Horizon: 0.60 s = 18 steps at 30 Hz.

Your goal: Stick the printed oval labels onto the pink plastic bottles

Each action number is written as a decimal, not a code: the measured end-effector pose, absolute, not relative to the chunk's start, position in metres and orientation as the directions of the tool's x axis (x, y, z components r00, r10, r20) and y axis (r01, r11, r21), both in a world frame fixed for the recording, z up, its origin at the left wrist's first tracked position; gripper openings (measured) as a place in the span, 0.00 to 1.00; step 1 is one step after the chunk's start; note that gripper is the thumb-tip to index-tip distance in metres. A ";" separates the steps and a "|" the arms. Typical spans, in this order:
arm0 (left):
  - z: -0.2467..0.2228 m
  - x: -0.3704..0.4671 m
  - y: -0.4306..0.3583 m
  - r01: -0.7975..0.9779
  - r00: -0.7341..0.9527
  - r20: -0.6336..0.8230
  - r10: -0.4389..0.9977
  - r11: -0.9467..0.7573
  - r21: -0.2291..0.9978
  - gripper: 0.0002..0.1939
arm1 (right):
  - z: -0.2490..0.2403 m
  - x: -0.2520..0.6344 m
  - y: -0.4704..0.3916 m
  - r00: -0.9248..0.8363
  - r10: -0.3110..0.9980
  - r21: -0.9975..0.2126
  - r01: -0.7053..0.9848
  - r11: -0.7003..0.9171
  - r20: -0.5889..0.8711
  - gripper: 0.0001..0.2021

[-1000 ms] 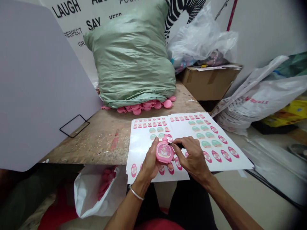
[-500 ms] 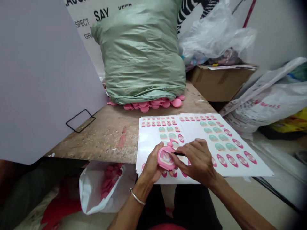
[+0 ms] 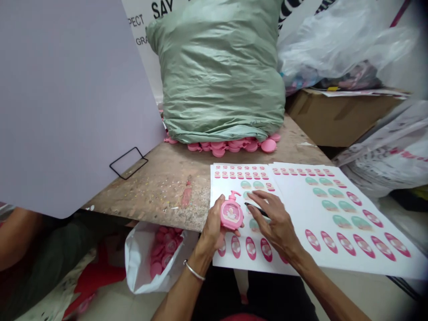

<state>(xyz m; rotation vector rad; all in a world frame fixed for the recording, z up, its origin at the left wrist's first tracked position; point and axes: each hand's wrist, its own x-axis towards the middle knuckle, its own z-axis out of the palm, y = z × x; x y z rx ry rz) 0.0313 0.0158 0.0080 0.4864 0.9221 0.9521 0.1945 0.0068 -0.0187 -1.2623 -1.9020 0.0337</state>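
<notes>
My left hand (image 3: 214,227) is closed round a small pink toy pump bottle (image 3: 231,215), held upright over the sticker sheets with its front towards me. An oval picture label sits on the bottle's face. Just right of it, my right hand (image 3: 276,220) pinches a slim black pointed tool (image 3: 257,208) that looks like tweezers; its tip points at the bottle but stands apart from it. Beneath both hands lies the left sticker sheet (image 3: 229,187), printed with green domes, pink ovals and small labels. A second sticker sheet (image 3: 296,187) lies beside it on the right.
A large green sack (image 3: 220,71) rests on several pink pieces (image 3: 268,146) at the back of the worn table (image 3: 167,183). A white bag (image 3: 135,263) of pink pieces hangs below the front edge. A grey panel (image 3: 67,98) blocks the left; another person's arm (image 3: 20,234) shows under it.
My right hand has drawn the black tool away from the bottle's face to the right, and its fingers have spread. The label now lies flat on the bottle. The view has shifted.
</notes>
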 end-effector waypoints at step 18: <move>-0.016 0.074 0.033 -0.578 0.272 -0.390 0.880 0.474 0.664 0.18 | -0.011 0.191 0.021 -0.148 0.798 -0.601 0.583 0.547 0.584 0.04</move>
